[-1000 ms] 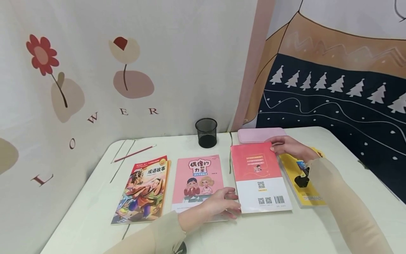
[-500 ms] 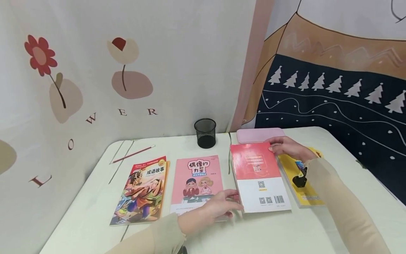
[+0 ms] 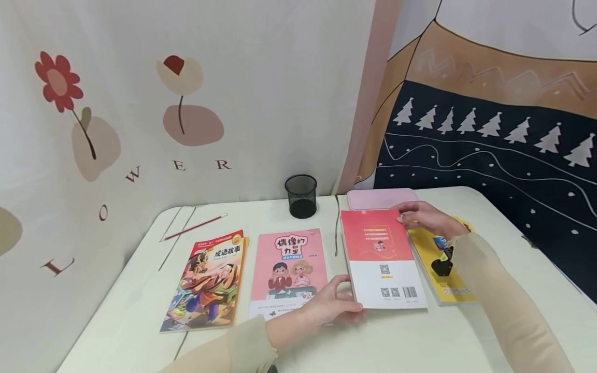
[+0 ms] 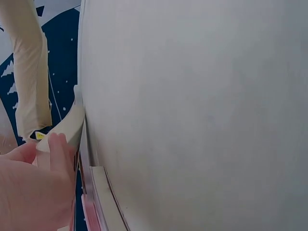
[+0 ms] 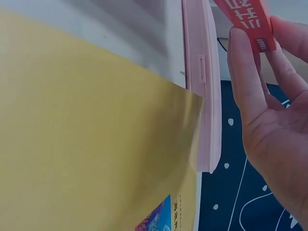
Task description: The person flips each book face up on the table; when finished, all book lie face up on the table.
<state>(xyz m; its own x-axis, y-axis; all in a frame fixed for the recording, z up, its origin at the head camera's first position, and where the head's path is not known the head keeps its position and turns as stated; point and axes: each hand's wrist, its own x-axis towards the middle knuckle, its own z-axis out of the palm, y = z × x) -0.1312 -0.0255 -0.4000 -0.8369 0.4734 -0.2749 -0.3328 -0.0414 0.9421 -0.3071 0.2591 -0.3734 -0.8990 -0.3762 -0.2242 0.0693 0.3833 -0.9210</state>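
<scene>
red book (image 3: 381, 259) face down, left hand (image 3: 328, 306) gripping near corner, right hand (image 3: 426, 217) pinching far corner

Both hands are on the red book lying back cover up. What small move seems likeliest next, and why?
Probably lifting it slightly off the table. The left hand grips the near left corner of the red book, the right hand pinches the far right corner, and the near edge looks raised in the left wrist view.
</scene>
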